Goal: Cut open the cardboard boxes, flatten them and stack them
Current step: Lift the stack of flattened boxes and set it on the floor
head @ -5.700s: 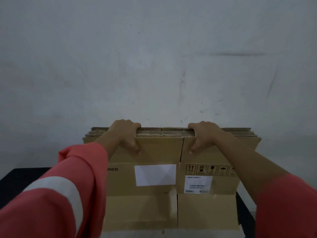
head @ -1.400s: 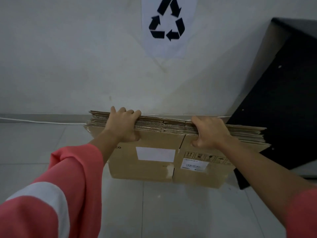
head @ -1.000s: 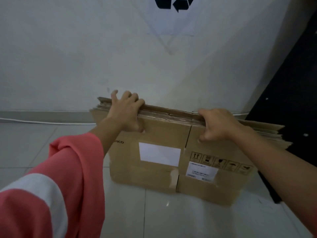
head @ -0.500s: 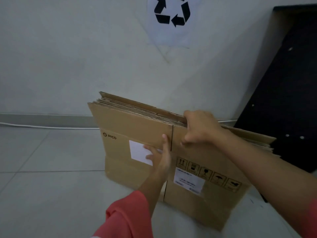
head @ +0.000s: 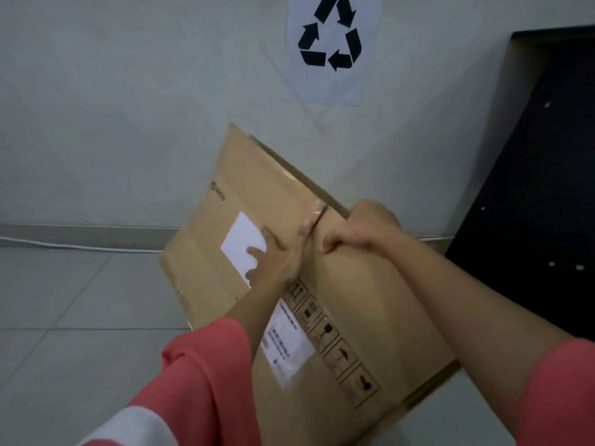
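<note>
A stack of flattened brown cardboard boxes point(head: 257, 188) stands on edge on the tiled floor, leaning back toward the white wall and tilted down to the right. Its front sheet carries a white label point(head: 240, 244) and a printed shipping label with handling symbols point(head: 322, 336). My right hand point(head: 360, 226) is closed over the stack's top edge near its middle. My left hand point(head: 278, 255) lies flat against the front face beside the white label, fingers spread. The sheets behind the front one are hidden.
A paper recycling sign point(head: 331, 43) is taped to the wall point(head: 96, 107) above the stack. A black panel point(head: 541, 188) leans against the wall at the right, close to the stack. A white cable point(head: 64, 244) runs along the skirting. Grey floor tiles point(head: 64, 317) lie to the left.
The stack came down from a black table to the floor by the wall. My left hand left the top edge and now presses the front face; the stack tipped back toward the wall.
</note>
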